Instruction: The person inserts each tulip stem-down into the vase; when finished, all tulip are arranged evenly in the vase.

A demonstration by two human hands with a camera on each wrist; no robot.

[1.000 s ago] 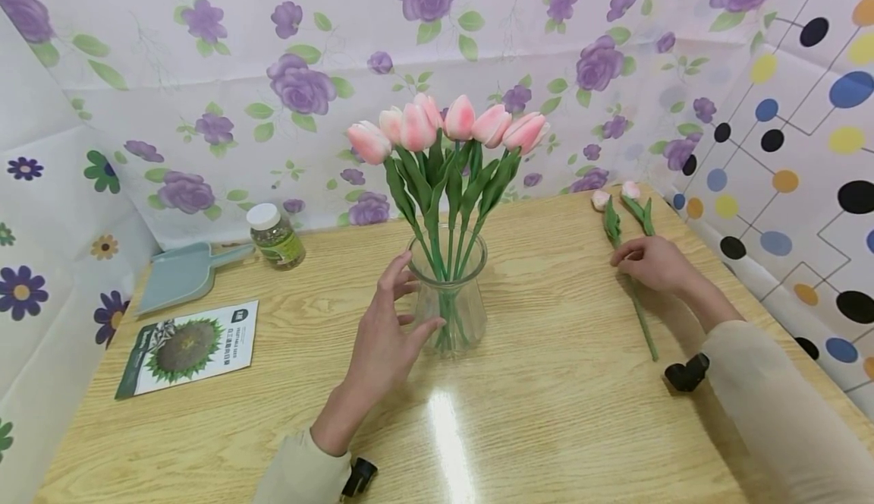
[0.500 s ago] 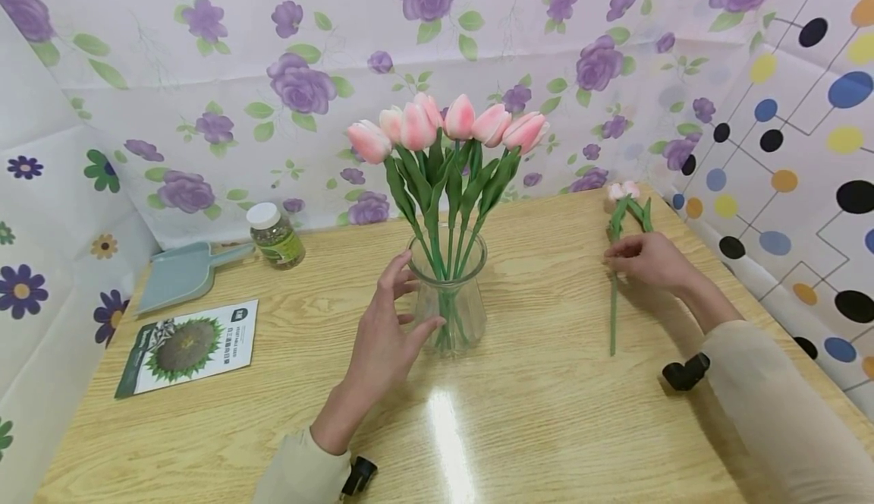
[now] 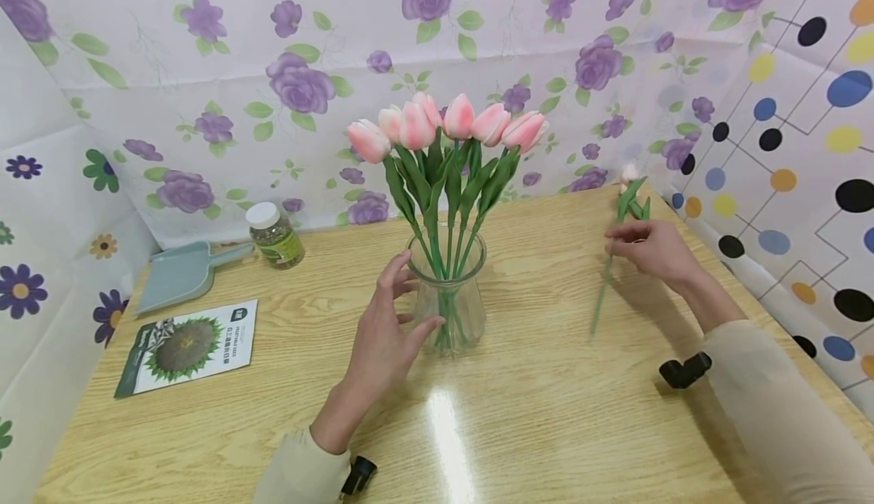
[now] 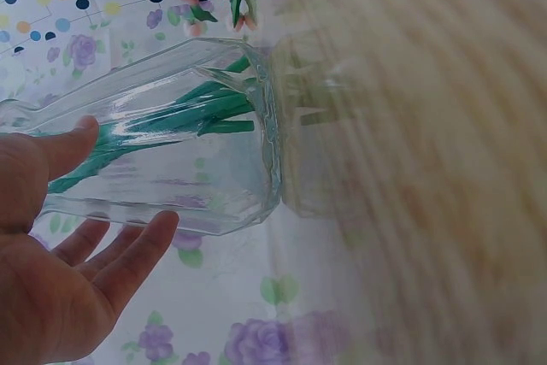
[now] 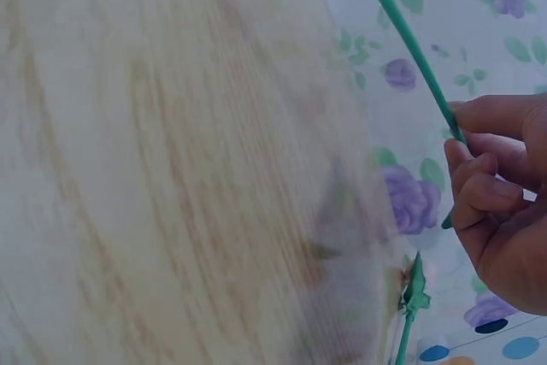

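Observation:
In the head view, my left hand [image 3: 384, 337] curves loosely about the near left side of a clear glass vase [image 3: 470, 308], thumb in front and fingers on the far side. Several pink tulips [image 3: 417, 127] with green leaves stand in it, their stem ends visible through the glass [image 4: 226, 168] in the left wrist view. To the right, my right hand [image 3: 658, 252] pinches the green stem of one tulip [image 3: 602, 295] between thumb and fingers, raised off the table and tilted. Another tulip [image 5: 415, 301] lies on the table, mostly hidden behind that hand in the head view.
A grey-blue dustpan [image 3: 179, 276] lies at the back left beside a white-lidded jar [image 3: 276, 237]. In front of them is a seed packet [image 3: 187, 348] with a sunflower picture. Patterned sheets [image 3: 239, 48] border the wooden table [image 3: 532, 413] behind and at both sides.
My right hand has lifted one tulip from the table, its stem's lower end swinging left and its bloom shifting right over the other tulip. My left hand and the vase have stayed put.

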